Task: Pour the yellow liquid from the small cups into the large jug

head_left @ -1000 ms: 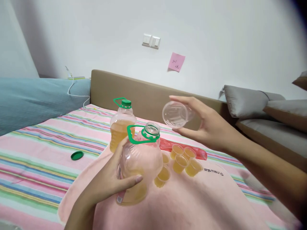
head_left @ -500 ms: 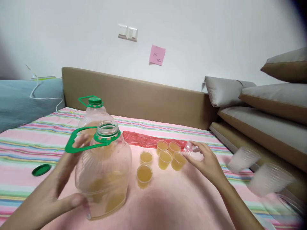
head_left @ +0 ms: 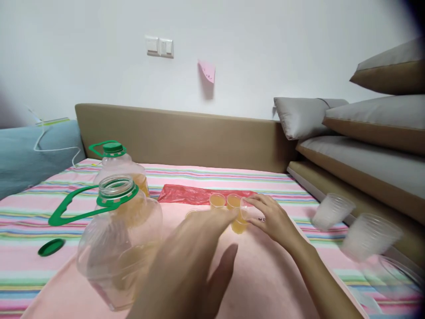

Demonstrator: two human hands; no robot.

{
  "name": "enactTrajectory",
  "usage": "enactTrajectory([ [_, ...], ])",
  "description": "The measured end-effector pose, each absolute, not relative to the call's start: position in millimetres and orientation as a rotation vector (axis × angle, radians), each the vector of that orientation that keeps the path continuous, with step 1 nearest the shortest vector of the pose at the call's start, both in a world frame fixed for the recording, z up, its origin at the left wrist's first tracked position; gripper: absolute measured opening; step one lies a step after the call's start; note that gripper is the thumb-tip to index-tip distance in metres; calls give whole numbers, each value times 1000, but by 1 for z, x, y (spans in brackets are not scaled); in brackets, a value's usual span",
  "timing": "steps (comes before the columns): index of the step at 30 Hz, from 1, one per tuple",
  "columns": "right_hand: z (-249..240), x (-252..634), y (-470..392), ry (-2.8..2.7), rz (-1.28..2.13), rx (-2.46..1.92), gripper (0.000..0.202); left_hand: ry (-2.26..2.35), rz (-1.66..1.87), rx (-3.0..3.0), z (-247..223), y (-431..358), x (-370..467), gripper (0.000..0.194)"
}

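My left hand (head_left: 191, 252) reaches across in front of the cups, its thumb apart from the fingers and nothing visibly in it. It hides several of the filled cups. My right hand (head_left: 274, 217) pinches a clear plastic cup (head_left: 245, 207) tipped on its side, close to a cup of yellow liquid (head_left: 238, 228). Two more filled cups, one at the back left (head_left: 217, 201) and one beside it (head_left: 233, 200), stand behind. Left of my left hand stands an uncapped clear jug (head_left: 119, 239) with a green handle and some yellow liquid in it.
A second jug (head_left: 114, 161), green-capped, stands behind the first. The loose green cap (head_left: 51, 247) lies at the left. Stacked plastic cups (head_left: 372, 237) lie at the right beside piled cushions (head_left: 375, 155). A red plastic bag (head_left: 186, 194) lies behind the filled cups.
My left hand has left the open jug's side and moved right, over the cups. My right hand keeps the clear cup near the filled ones. The view has shifted slightly.
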State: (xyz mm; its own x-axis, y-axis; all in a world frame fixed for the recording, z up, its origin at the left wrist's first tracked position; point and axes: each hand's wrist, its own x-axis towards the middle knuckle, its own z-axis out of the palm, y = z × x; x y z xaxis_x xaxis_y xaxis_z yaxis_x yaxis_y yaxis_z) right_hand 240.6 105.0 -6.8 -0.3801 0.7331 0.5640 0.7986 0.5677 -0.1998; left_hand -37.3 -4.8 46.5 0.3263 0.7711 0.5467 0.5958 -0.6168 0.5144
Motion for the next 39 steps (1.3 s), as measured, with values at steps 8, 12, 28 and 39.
enactTrajectory([
  [8,7,242,99,-2215,-165,-1090,45,1116,837,2670,28,110,35,104],
  [12,12,241,100,-2253,-137,-1094,42,1036,803,2664,23,125,44,91],
  [28,-8,259,97,-1483,309,-1137,86,1153,868,2449,11,128,34,81],
  [39,-11,241,95,-1634,405,-1147,63,1185,873,2474,2,131,39,78],
])
